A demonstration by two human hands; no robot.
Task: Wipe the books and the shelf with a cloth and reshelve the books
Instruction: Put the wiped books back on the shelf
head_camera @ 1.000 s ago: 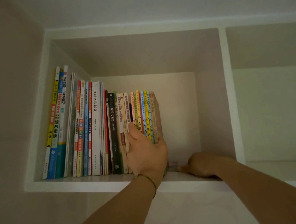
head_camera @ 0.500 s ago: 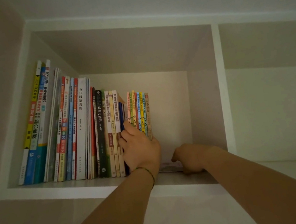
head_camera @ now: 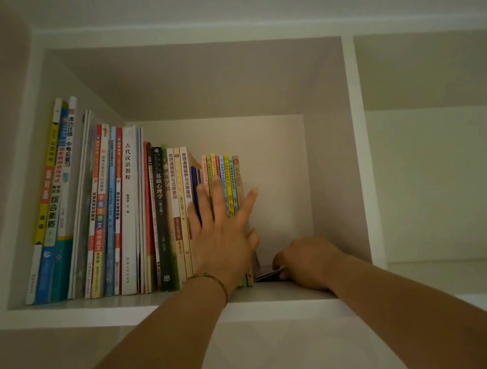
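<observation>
Books (head_camera: 137,213): thin, light, floppy paperbacks, liable to lean; best pushed flat on the spines. Left hand (head_camera: 223,231): spread, pressing them. Right hand (head_camera: 307,260): grasp cannot be told, on the shelf (head_camera: 129,309).

We count two hands: the left hand (head_camera: 223,234) spread on the spines and the right hand (head_camera: 307,260) low on the shelf (head_camera: 129,309) floor, right of the books (head_camera: 131,214). One row of books stands in the left compartment, some two dozen spines, though the thin ones blur together and the left hand hides a few. We see two compartments, one bracelet (head_camera: 213,280) on the left wrist, and one flat dark item (head_camera: 268,273) under the right hand's fingers.
</observation>
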